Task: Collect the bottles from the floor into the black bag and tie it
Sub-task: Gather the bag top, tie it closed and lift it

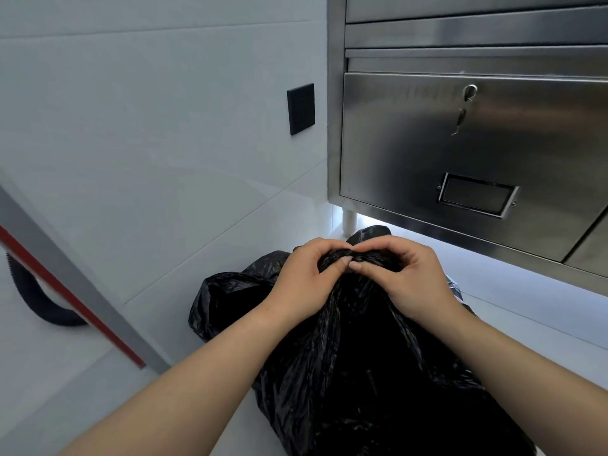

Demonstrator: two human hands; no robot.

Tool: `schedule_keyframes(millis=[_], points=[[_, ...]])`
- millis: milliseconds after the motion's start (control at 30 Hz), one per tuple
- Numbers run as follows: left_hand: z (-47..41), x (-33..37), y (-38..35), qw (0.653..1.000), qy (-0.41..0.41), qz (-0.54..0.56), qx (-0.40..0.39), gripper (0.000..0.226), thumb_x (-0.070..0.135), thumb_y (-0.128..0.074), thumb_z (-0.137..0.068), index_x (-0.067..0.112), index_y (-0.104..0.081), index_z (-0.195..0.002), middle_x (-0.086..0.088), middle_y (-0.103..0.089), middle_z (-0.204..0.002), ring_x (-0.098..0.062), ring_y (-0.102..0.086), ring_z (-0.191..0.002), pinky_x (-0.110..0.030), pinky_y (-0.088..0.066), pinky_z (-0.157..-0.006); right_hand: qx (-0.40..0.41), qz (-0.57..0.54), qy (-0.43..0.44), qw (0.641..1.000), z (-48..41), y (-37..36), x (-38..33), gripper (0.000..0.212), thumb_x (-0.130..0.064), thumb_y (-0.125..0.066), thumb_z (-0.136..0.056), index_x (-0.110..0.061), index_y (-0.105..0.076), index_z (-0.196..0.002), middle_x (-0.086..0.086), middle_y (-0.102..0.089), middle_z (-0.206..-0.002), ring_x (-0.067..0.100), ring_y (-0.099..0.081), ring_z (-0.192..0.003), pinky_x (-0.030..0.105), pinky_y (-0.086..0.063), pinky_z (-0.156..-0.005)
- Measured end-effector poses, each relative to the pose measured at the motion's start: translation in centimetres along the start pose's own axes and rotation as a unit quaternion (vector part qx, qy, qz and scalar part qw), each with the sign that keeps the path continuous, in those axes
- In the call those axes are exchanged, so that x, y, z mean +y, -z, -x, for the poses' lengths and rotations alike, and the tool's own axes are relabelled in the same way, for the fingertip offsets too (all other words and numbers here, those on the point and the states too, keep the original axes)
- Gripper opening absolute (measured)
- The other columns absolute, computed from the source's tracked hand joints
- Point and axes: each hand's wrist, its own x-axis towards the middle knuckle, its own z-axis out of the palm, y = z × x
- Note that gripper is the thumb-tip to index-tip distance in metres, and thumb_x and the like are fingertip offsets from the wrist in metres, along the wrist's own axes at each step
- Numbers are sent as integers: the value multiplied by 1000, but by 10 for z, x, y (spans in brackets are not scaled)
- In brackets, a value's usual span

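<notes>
Bag (362, 373), neck up, between left hand (302, 281), right hand (416, 278)

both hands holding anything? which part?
Yes. Left hand and right hand both pinch the black bag at its gathered, twisted neck.

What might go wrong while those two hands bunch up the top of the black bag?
The left hand and right hand both pinch the gathered neck of the black bag; pulled hard, the thin film might tear there. No finished knot shows, so a slip might let the neck reopen. The bag lies close to the lower edge of the steel cabinet and might snag when lifted.
</notes>
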Motion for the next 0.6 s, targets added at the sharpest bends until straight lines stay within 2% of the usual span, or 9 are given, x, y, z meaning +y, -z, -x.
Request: schedule_keyframes(millis=[100,200,367,500,600], points=[[0,1,-1,1000,-1,2,17,14,23,-64,-87,26,-69,-99,8,-69,-100,-1,-62,-96,-26,-49,-91,28,51,30,998,-3,2,2,16,-20,-79,-69,-31,-72,-79,-3,-68,-85,10,-64,-84,20,-49,-80],[0,2,2,1000,9,20,6,15,23,-65,-85,26,-71,-99,7,-70,-101,-3,-64,-97,-27,-50,-92,39,81,32,995,-2,1,6,16,-20,-76,-73,-34,-69,-76,-8,-68,-82,6,-63,-82,16,-46,-78],[-1,4,16,981,110,153,-54,27,32,-48,-94,25,-74,-100,2,-75,-99,-12,-68,-99,-28,-48,-93,44,95,-3,995,-2,-1,14,12,-19,-71,-78,-30,-66,-75,-12,-67,-78,2,-59,-77,10,-41,-72],[0,0,18,979,106,153,-85,20,14,-61,-88,19,-71,-105,-3,-75,-100,-15,-69,-97,-25,-52,-90,44,102,-3,994,0,-1,17,10,-20,-69,-80,-27,-65,-75,-9,-66,-77,1,-58,-74,9,-40,-69],[-1,-1,16,980,105,147,-79,21,10,-70,-80,24,-74,-94,-12,-74,-96,-20,-70,-90,-27,-55,-86,36,94,-20,995,0,-3,19,12,-19,-69,-80,-27,-64,-73,-8,-66,-75,1,-57,-72,10,-41,-68]])
